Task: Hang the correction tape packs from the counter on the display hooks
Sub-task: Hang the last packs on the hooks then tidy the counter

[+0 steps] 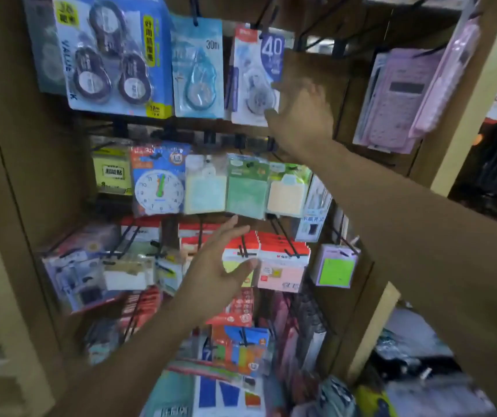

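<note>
white-blue "40" correction tape pack [256, 76], hanging, clear blister

Hanging toy clock [158, 188], sticky notes [245, 194]

I can read "30m" on the light blue correction tape pack [197, 67], a big "40" on the white pack [256, 76] beside it, and "VALUE" down the large three-piece pack [112, 52]. The toy clock card [158, 183] shows numbers 1–12.

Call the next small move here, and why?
Probably draw the right hand back from the 40 m correction tape pack it touches: that pack already hangs from a top-row hook, and both it and the left hand look open and empty.
</note>
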`<action>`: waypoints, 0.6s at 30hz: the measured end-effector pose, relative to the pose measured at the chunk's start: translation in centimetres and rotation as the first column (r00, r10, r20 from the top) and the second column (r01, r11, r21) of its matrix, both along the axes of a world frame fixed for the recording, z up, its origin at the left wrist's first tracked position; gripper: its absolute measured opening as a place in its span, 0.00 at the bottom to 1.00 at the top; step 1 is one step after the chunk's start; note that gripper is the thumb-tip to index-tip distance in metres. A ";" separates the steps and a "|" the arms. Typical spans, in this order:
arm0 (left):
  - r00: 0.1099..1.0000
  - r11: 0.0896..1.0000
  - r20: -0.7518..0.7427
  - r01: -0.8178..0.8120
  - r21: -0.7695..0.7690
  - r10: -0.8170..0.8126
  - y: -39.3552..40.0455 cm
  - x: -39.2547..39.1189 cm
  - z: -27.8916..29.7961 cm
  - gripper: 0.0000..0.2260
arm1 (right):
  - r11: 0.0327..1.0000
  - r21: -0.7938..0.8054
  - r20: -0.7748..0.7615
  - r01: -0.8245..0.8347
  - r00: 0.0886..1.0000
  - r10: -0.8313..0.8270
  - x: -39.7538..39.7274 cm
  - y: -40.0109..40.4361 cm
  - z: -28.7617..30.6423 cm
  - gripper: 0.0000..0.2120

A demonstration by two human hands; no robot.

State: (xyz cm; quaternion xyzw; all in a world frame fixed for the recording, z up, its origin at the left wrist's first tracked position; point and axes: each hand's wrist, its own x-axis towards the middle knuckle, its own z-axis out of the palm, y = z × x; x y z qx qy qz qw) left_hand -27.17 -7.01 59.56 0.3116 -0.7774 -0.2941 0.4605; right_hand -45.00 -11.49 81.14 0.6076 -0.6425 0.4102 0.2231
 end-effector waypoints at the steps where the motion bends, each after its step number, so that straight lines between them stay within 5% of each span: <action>1: 1.000 1.000 -0.017 -0.003 0.011 0.003 0.5 -0.5 -0.7 0.21 | 0.998 -0.053 -0.020 -0.044 0.999 0.043 0.1 1.0 -0.6 0.23; 5: 0.988 0.995 -0.127 -0.079 0.055 0.085 3.5 -2.2 -5.5 0.14 | 0.885 -0.314 -0.019 -0.342 0.935 0.355 0.9 6.3 -6.8 0.17; 9: 0.981 0.966 -0.083 -0.153 0.207 0.174 8.1 -3.6 -15.4 0.12 | 0.879 -0.192 0.162 -0.436 0.870 0.466 1.4 12.2 -21.0 0.12; 13: 0.978 0.849 0.141 -0.204 0.487 0.154 13.6 -2.9 -27.3 0.13 | 0.911 0.136 0.632 -0.390 0.742 0.223 -0.1 16.0 -38.8 0.12; 18: 0.874 0.590 0.485 -0.408 0.696 0.032 19.8 -0.1 -38.2 0.15 | 0.718 0.540 0.793 -0.440 0.551 -0.259 -0.6 23.3 -56.5 0.14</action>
